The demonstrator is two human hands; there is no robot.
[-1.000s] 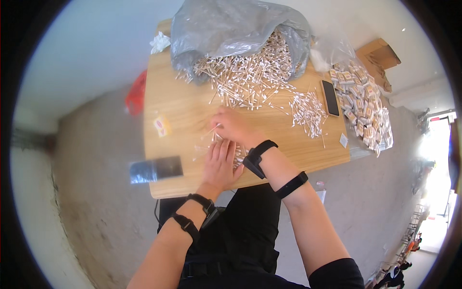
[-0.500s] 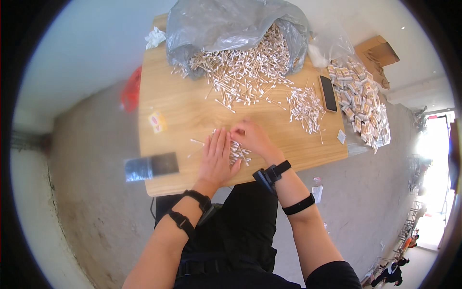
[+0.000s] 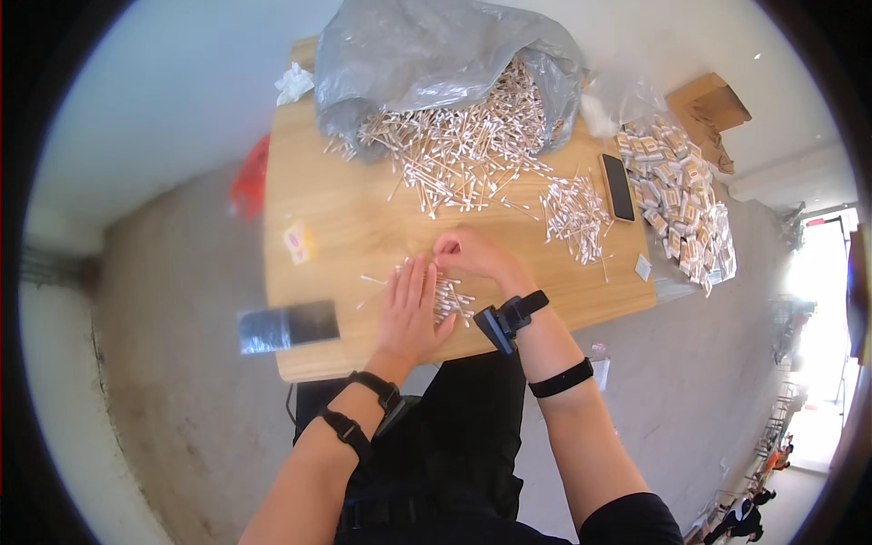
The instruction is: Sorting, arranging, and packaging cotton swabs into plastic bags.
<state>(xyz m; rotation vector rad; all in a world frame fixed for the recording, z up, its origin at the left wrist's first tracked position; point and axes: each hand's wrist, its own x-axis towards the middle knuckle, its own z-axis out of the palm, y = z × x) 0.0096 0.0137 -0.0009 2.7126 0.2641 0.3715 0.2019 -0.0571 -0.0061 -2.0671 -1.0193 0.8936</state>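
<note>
My left hand (image 3: 409, 307) lies flat over a small bunch of cotton swabs (image 3: 450, 300) near the table's front edge. Its fingers are stretched out and close together, and they cover part of the bunch. Several swab ends poke out on both sides of it. My right hand (image 3: 465, 256) is just beyond the bunch, at the left hand's fingertips, with thumb and fingers pinched together. Whatever is in that pinch is too small to make out.
Loose swabs spill from a big grey plastic bag (image 3: 400, 54) at the back of the wooden table (image 3: 345, 218). To the right are a smaller swab heap (image 3: 574, 218), a phone (image 3: 618, 187) and a bag of small packs (image 3: 677, 195). A dark plastic sleeve (image 3: 313, 322) overhangs the left edge.
The view has shifted slightly, so the table sits a little lower. My right hand has shifted slightly away from me, still pinched. The left hand stays flat on the swabs.
</note>
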